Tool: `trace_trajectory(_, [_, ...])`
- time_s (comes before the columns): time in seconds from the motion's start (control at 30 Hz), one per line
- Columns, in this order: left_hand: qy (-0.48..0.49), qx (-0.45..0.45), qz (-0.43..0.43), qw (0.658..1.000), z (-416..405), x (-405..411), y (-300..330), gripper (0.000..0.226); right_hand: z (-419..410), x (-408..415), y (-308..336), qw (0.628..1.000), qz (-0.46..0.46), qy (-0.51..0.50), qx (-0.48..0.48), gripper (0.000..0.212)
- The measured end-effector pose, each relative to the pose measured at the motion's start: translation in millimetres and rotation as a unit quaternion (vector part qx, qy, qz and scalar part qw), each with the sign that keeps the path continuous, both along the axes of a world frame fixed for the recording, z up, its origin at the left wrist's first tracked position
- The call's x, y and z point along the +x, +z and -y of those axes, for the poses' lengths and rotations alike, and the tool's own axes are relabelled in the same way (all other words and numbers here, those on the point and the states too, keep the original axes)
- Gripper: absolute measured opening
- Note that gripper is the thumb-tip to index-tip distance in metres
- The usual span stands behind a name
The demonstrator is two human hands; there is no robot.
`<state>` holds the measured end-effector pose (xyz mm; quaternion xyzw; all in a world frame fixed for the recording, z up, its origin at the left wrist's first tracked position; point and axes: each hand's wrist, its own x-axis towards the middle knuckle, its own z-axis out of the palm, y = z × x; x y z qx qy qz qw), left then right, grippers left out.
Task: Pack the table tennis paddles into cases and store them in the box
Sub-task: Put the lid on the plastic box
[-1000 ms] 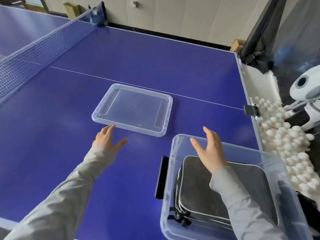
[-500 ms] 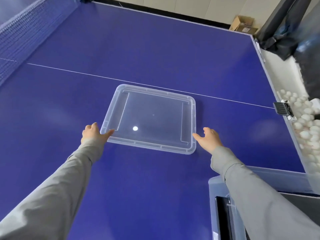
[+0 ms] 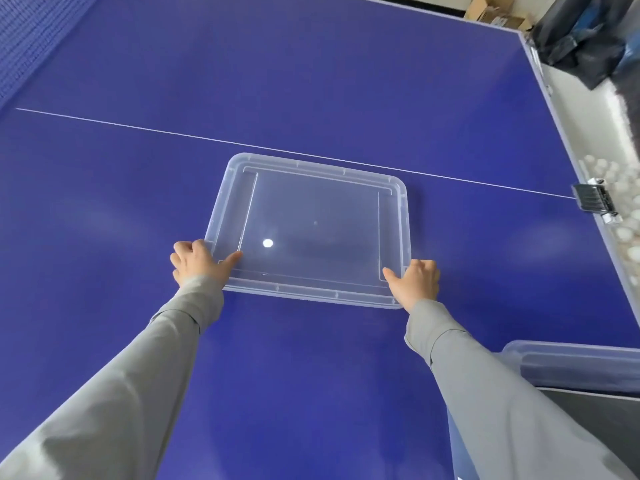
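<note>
Flat on the smooth dark-blue tabletop (image 3: 311,81): a clear plastic lid (image 3: 311,230), thin and see-through, shaped like a rectangle with round corners and a raised rim all around. Shiny, with one small bright spot of light on it. Far edge lying just beside the thin white line (image 3: 138,128) painted across the tabletop.

Left hand (image 3: 195,263) gripping the lid's near left corner, thumb flat on top of the plastic, the other fingers curled around the outside edge. Right hand (image 3: 417,282) gripping the near right corner the same way, thumb on top, fingers bent over the rim. Both arms in soft grey sleeves (image 3: 145,368), a bit wrinkled.

At the lower right corner, a clear plastic box (image 3: 571,365) with a rounded rim, only partly in view. Inside it, a flat dark-grey case (image 3: 595,414) with a pale edge; paddles not to be seen.

Blue mesh net (image 3: 31,39) at the upper left. Off the right edge of the tabletop, many small round white balls (image 3: 620,174), a little blurry. A small black clip (image 3: 594,199) on the tabletop's right edge.
</note>
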<state>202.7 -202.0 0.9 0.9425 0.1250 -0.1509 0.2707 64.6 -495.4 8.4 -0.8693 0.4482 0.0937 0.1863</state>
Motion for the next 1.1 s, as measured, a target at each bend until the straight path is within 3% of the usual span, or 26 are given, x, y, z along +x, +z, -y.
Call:
trace_trajectory(0.1, [0.023,-0.011,-0.007,1.000,2,-1,4,0.074,-3,3,4,0.998,0.043,-0.040,0.039,0.061])
trace_trajectory(0.23, [0.070,-0.095,-0.016,0.993,3,-2,15,0.071,0,7,17,0.983,0.128,-0.067,0.111,0.058])
trace_trajectory(0.63, [0.131,-0.191,0.030,0.972,8,-53,84,0.075,29,-27,114,0.973,0.227,-0.009,0.035,0.055])
trace_trajectory(0.87, [0.088,-0.266,0.031,0.960,55,-125,144,0.051,88,-124,165,0.961,0.274,-0.026,-0.004,0.057])
trace_trajectory(1.0, [0.039,-0.302,0.054,0.951,100,-193,168,0.047,127,-202,175,0.951,0.305,-0.059,-0.013,0.053])
trace_trajectory(1.1, [0.031,-0.280,0.075,0.957,136,-254,174,0.049,158,-262,176,0.949,0.309,-0.052,-0.016,0.056])
